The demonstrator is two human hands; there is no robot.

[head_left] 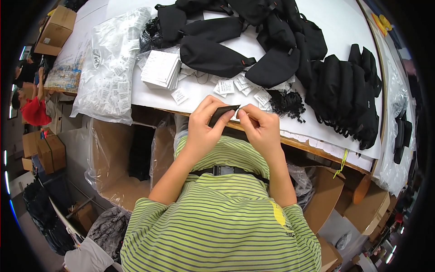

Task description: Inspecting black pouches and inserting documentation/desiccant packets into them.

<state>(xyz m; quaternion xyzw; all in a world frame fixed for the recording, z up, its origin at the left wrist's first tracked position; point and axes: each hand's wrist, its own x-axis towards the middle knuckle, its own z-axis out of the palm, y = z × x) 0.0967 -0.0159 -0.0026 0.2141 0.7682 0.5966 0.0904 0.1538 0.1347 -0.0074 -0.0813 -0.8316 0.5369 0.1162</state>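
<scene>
Just in front of the table's near edge, my left hand (203, 126) is closed on a flat black tag (219, 114), thumb on top. My right hand (264, 128) pinches at the corner of that tag; what lies between its fingertips is too small to make out. Beyond my hands, loose white printed labels (225, 87) are scattered on the white table. A stack of white cards (158, 69) stands to their left. To the right lies a tangled heap of thin black cords (288, 104). Black fabric pouches (212, 55) are piled behind the labels.
A clear plastic bag of labels (111, 75) hangs slightly over the table edge at left. Bunched black pouches (344, 86) lie at right. Open cardboard boxes (111, 158) stand under the table. A person in red (36, 109) is far left.
</scene>
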